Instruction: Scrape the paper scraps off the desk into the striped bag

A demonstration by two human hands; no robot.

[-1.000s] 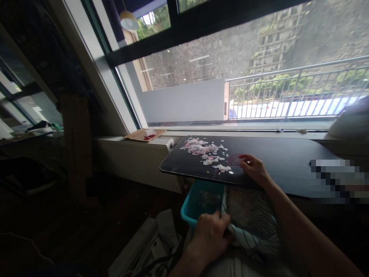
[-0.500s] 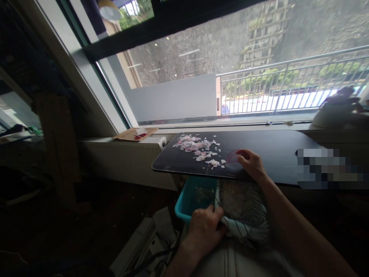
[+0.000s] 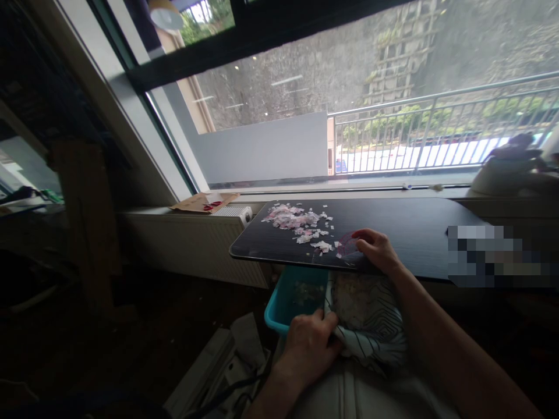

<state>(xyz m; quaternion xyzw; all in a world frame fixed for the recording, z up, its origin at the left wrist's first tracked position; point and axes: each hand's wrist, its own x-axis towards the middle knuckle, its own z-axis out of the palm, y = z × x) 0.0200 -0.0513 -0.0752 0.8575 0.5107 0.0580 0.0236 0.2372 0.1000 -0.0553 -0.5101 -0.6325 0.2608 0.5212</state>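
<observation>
My right hand [image 3: 378, 251] rests on the near edge of the dark tabletop [image 3: 414, 233], fingers closed on a small translucent pink protractor-like piece [image 3: 347, 246]. To its left lies a scatter of small pink and white paper scraps [image 3: 301, 223]. Below the table edge my left hand [image 3: 311, 349] grips the rim of a striped cloth [image 3: 371, 320] held open like a pouch, with scraps in it. A teal plastic bin [image 3: 288, 299] sits under the table just behind that hand.
A white radiator [image 3: 192, 244] runs under the window sill at left, with cardboard and red scissors [image 3: 209, 203] on top. A pale rounded object [image 3: 506, 171] sits at the table's far right. White boards and cables [image 3: 218, 372] lie on the dark floor.
My right hand with the pink piece has slid left along the table edge toward the scraps. The view shifted down and right since one second ago. My left hand keeps its grip.
</observation>
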